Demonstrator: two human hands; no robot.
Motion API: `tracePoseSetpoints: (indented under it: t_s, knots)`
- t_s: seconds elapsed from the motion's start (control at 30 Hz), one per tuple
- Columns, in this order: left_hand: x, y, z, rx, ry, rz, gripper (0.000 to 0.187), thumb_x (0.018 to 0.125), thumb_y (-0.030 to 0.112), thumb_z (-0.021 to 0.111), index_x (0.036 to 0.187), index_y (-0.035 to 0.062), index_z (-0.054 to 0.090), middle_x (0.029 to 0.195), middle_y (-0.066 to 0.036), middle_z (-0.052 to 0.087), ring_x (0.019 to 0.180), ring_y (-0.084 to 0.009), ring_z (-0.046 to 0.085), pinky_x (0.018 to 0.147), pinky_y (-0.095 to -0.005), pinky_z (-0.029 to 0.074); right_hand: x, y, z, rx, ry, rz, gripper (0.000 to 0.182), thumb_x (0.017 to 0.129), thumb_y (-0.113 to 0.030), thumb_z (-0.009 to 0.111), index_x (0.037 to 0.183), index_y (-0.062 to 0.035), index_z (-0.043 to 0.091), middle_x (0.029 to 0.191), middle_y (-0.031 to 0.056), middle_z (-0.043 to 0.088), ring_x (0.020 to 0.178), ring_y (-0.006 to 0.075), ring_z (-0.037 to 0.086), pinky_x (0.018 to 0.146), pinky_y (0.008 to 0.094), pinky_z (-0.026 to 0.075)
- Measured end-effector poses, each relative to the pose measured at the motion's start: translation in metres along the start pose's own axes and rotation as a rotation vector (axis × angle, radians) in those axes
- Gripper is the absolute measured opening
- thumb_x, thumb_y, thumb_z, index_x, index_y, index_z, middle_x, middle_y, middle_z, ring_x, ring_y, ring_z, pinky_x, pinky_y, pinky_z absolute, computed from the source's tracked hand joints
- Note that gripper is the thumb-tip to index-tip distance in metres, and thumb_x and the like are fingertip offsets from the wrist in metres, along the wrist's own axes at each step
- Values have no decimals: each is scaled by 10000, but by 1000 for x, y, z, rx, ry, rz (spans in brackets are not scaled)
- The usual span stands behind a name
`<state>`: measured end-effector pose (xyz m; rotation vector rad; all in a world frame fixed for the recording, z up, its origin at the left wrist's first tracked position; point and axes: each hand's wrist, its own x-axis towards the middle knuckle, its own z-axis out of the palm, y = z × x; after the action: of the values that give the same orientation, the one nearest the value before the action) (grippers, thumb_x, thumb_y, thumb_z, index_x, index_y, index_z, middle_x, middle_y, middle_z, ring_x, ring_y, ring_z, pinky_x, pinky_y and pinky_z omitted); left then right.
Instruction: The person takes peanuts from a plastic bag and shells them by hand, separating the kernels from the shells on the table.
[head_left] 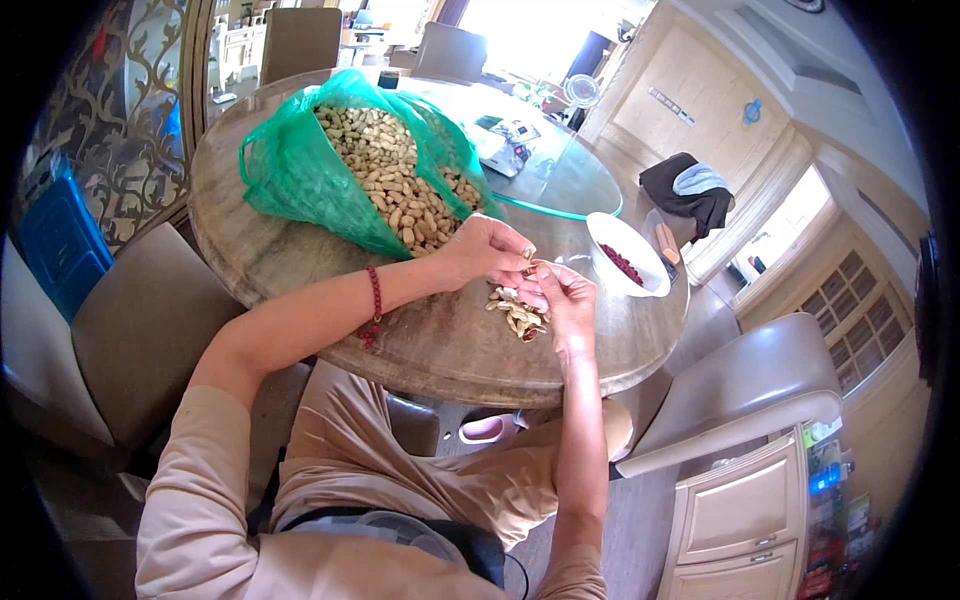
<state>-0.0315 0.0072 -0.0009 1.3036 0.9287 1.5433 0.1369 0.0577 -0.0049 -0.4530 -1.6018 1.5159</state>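
Note:
My left hand (487, 250), with a red bead bracelet (376, 295) on its forearm, pinches a small peanut (530, 269) at the fingertips. My right hand (566, 303) meets it there, thumb and fingers closed on the same peanut, which is partly hidden. Just below both hands lies a pile of peanut shells (522, 318) on the table. A green plastic bag (300, 165), wide at its mouth, holds many unshelled peanuts (385, 180) beyond my left hand. To the right stands a white bowl (606, 228) with dark red peanut kernels (622, 264) in it.
The round table (440, 340) has a glass turntable (575, 180) carrying a clear plastic package (510, 145). A chair (740, 385) stands at the right, another (140, 330) at the left. Dark clothing (685, 195) hangs beyond the table. A pink slipper (487, 430) shows underneath.

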Motion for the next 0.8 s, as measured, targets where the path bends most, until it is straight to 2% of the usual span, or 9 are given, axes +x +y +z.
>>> tracePoseSetpoints:
  t_s: [0.17,0.23,0.3,0.37,0.43,0.53,0.8]
  knots:
    - [1,-3,0,144,-26,98,196,739,36,670,923,-22,639,829,-99,660,655,-126,633,576,-228,524,1,0,-1,6,-27,17,177,838,-63,587,972,52,596,863,126,638,746,171,638,664,269,556]
    - [-1,-2,1,554,-31,380,189,732,59,673,917,24,657,828,-63,668,668,-104,623,579,-239,499,1,0,-2,17,-26,22,173,830,-42,588,978,48,596,879,134,638,761,178,641,664,265,556]
    - [-6,2,7,639,5,431,183,729,65,670,911,44,663,820,-56,666,673,-111,621,582,-251,490,2,1,-3,74,-16,11,174,817,-29,608,972,50,602,848,120,641,701,137,620,594,218,520]
    - [-8,5,9,723,42,482,179,726,72,666,905,65,669,812,-48,663,679,-119,619,584,-263,481,2,2,-4,85,-24,1,174,812,-22,611,970,50,604,837,118,643,685,127,610,571,206,501]
    - [-8,5,9,838,4,675,173,731,71,653,902,73,670,797,-61,651,685,-163,619,581,-264,478,2,1,-5,97,-29,-12,175,807,-15,615,969,49,607,826,117,645,668,116,600,548,195,481]
    - [-7,5,11,766,5,729,240,688,12,618,914,80,668,758,-86,631,669,-213,597,588,-299,472,2,1,-5,97,-1,-9,172,802,-14,620,964,44,615,805,115,646,641,106,584,535,188,462]
    - [-7,6,13,793,30,674,205,694,13,612,886,66,662,773,-93,636,693,-217,607,606,-298,480,2,1,-6,15,21,-7,170,794,11,601,961,44,617,829,124,646,726,138,630,633,233,541]
